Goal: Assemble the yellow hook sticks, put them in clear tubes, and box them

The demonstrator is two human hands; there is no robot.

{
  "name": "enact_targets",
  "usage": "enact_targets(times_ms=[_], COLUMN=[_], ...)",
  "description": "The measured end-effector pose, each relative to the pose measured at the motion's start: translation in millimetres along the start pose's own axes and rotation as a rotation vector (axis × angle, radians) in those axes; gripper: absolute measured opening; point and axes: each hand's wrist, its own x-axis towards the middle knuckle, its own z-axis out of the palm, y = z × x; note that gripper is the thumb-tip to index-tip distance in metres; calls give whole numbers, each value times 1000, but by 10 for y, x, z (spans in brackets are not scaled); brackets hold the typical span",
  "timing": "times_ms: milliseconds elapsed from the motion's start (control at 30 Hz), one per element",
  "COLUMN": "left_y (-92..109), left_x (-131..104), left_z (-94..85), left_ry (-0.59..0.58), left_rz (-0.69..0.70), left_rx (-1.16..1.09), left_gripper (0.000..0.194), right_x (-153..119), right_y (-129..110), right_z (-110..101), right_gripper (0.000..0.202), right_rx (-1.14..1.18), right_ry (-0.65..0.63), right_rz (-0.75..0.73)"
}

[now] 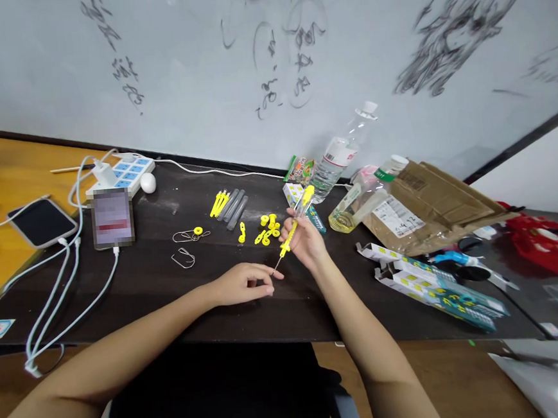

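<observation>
The right grip (309, 244) clamps a yellow tool (288, 240), its thin tip (278, 264) slanting down to the left grip (242, 283), whose hold I cannot tell.

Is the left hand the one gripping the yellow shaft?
No, the right hand grips the yellow shaft, while the left hand is near the thin rod's lower end.

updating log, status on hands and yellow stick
Right hand grips yellow-and-clear stick, metal rod slanting down. Left hand at rod's lower end, contact unclear. Yellow parts beyond.
</observation>
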Motion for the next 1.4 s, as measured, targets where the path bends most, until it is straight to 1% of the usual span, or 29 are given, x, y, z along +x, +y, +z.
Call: enact_targets(times_ms=[100,167,267,333,400,500,600,667,767,833,900,933,1000,1067,1133,1167,1233,1333,1400], left_y=[-17,-17,-2,7,6,-10,-18,-7,19,24,8,-9,-55,-110,-163,-186,-219,-238,-237], left_x=[-8,-10,1,12,19,8,-13,-21,-16,-5,8,15,31,48,62,66,70,68,66], left_z=[9,24,42,42,34,19,21,32,53,60,58,53,36,16,3,3,12,34,36], left_ry=[10,-10,-68,-86,-59,2,9,-24,-104,-118,-46,24,202,361,447,467,468,417,402], left_rz=[17,14,11,21,30,18,6,16,40,12,-82,-140,-253,-331,-371,-368,-319,-243,-236], left_rx=[13,20,19,21,29,42,52,44,5,-44,-149,-215,-333,-386,-397,-396,-374,-313,-289], left_gripper=[21,21,22,24,26,25,23,22,22,25,29,31,35,36,36,36,35,36,37], right_x=[-40,-47,-23,-9,-14,-53,-71,-49,-1,8,-10,-27,-68,-107,-141,-156,-184,-208,-191], right_y=[90,93,3,-48,-34,86,168,141,37,-5,7,31,98,174,252,292,374,472,491], right_z=[77,84,23,-15,-9,73,121,91,3,-21,4,31,96,153,193,209,236,248,219], right_gripper=[24,25,25,25,25,27,29,29,26,26,27,28,32,33,35,35,36,34,32], right_rx=[-29,-41,-57,-62,-67,-77,-81,-77,-75,-84,-89,-88,-83,-88,-103,-111,-122,-157,-194], right_ry=[-80,-103,-56,-17,-16,-82,-133,-107,-20,7,-16,-42,-102,-145,-175,-189,-215,-263,-294], right_rz=[84,99,12,-44,-48,22,78,51,-38,-56,-31,-9,33,56,71,83,102,127,160])
